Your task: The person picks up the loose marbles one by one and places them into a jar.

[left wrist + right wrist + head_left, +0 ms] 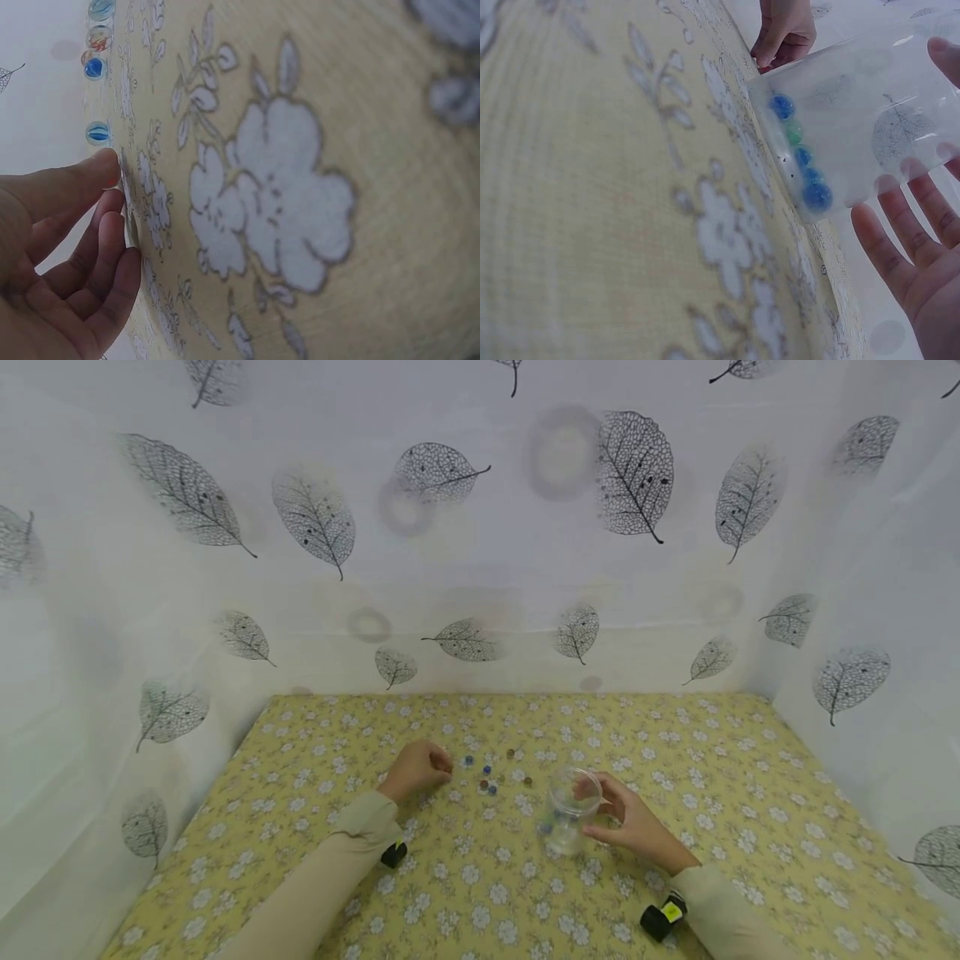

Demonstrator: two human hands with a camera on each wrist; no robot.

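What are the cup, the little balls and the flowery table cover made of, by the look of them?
The cup looks like thin clear plastic: see-through, slightly cloudy. The balls look like glass marbles: glossy, with coloured swirls inside. The table cover seems to be woven cloth, matte, with a fine weave under the printed flowers in the wrist views.

Little marbles (487, 772) lie scattered between the left hand (417, 768) and the clear cup (572, 810). The table (750, 827) is open on both sides. Curtain walls (480, 568) close it in.
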